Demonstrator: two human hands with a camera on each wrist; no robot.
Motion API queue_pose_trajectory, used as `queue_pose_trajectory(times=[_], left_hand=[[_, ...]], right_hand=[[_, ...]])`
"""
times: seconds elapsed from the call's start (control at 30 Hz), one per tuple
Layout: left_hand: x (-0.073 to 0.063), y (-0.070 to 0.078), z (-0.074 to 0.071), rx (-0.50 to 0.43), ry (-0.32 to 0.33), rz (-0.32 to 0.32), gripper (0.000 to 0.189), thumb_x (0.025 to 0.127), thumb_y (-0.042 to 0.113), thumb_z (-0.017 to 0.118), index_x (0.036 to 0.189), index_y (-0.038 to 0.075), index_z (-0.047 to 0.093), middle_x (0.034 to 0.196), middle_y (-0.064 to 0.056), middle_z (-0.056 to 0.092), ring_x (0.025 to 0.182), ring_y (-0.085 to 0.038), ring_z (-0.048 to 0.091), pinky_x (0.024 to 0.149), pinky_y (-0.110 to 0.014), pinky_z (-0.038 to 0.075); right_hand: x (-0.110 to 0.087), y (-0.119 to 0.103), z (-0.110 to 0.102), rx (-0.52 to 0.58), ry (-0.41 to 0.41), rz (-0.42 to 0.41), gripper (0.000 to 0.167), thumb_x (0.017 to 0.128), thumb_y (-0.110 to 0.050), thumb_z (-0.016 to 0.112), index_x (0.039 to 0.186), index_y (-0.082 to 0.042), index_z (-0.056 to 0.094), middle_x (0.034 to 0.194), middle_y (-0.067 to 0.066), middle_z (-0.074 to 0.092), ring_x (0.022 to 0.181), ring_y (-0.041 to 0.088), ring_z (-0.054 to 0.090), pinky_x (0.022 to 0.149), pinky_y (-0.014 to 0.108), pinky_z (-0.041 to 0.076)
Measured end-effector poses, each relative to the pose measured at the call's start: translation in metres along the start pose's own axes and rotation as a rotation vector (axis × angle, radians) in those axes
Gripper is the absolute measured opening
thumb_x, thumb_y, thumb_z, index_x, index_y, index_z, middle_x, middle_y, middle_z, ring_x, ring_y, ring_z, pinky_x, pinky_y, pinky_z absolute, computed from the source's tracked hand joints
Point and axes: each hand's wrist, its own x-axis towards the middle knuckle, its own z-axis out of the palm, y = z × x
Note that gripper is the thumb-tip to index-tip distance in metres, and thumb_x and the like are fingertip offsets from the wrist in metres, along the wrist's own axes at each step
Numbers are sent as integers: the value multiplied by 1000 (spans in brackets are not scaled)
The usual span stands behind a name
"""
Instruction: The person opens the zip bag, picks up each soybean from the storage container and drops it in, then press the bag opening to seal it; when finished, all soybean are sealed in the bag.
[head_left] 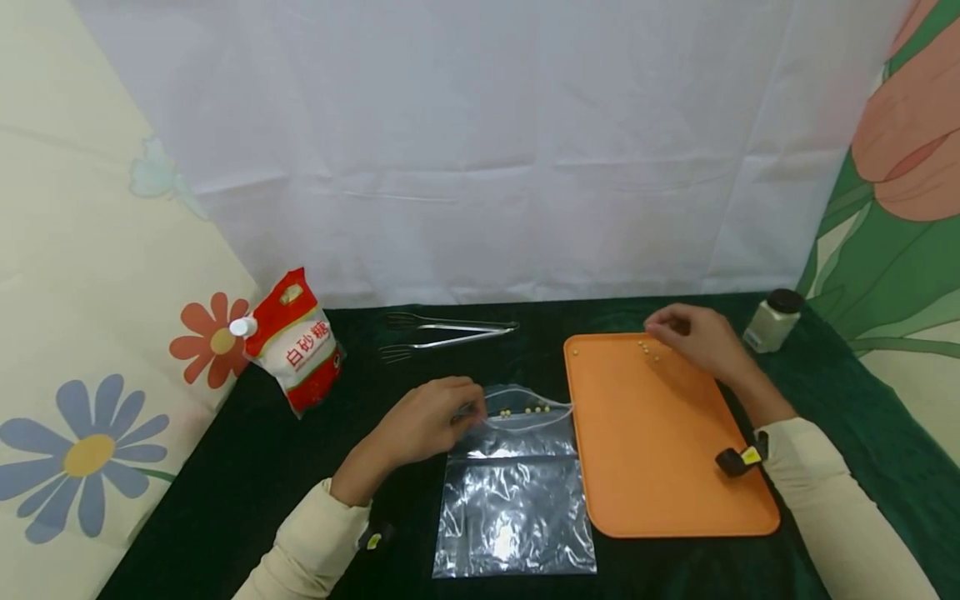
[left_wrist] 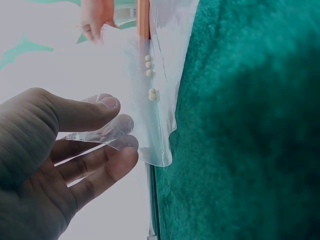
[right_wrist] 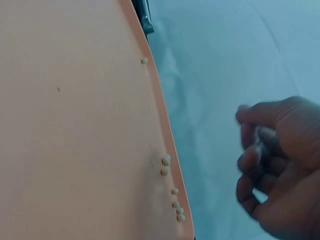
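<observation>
My left hand [head_left: 427, 421] pinches the rim of a clear plastic zip bag [head_left: 517, 508], which lies flat with its mouth parted. Several pale round beans [left_wrist: 149, 73] sit near the bag's mouth. An orange tray [head_left: 667, 450] stands right beside the bag, touching its right side. Above the tray's far right corner hovers my right hand [head_left: 697, 337], its fingers loosely bent; nothing shows in its grasp. Along the tray's far rim lie several more beans [right_wrist: 165, 171], with a lone bean [right_wrist: 144, 61] farther along that rim.
A red and white sugar bag [head_left: 298, 346] with a white cap stands at the back left. Metal tongs [head_left: 457, 332] lie behind the plastic bag. A dark-lidded jar [head_left: 772, 322] stands behind my right wrist. White cloth [head_left: 510, 225] hangs behind the dark green table cover.
</observation>
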Motion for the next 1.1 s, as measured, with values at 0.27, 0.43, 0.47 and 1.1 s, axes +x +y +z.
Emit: queue_pose_trajectory(times=[0.27, 0.43, 0.47, 1.1], left_hand=[[0, -1, 1, 2, 13, 11, 17, 88, 11, 75, 98, 23, 69, 101, 15, 61, 80, -1, 55, 67, -22, 50], [0, -3, 2, 4, 14, 15, 17, 88, 12, 75, 98, 24, 69, 102, 15, 61, 84, -1, 57, 70, -22, 50], [0, -3, 2, 3, 13, 15, 17, 88, 12, 75, 98, 24, 69, 102, 15, 61, 84, -1, 57, 71, -23, 51], [-1, -2, 1, -2, 23, 36, 18, 87, 11, 76, 98, 23, 68, 100, 15, 61, 81, -1, 56, 67, -22, 50]], right_hand=[[-1, -23, 9, 189, 20, -165, 16, 99, -30, 66, 111, -20, 70, 97, 0, 69, 79, 26, 61, 61, 30, 47], [-6, -44, 13, 248, -19, -184, 14, 99, -19, 65, 112, -14, 69, 93, 1, 65, 78, 24, 57, 63, 30, 46], [-8, -50, 13, 257, -26, -194, 14, 99, -17, 65, 112, -13, 69, 93, 2, 64, 78, 24, 56, 63, 30, 45], [-22, -106, 36, 341, -200, -402, 13, 98, -4, 63, 107, -10, 69, 80, 5, 55, 71, 19, 49, 62, 32, 42]])
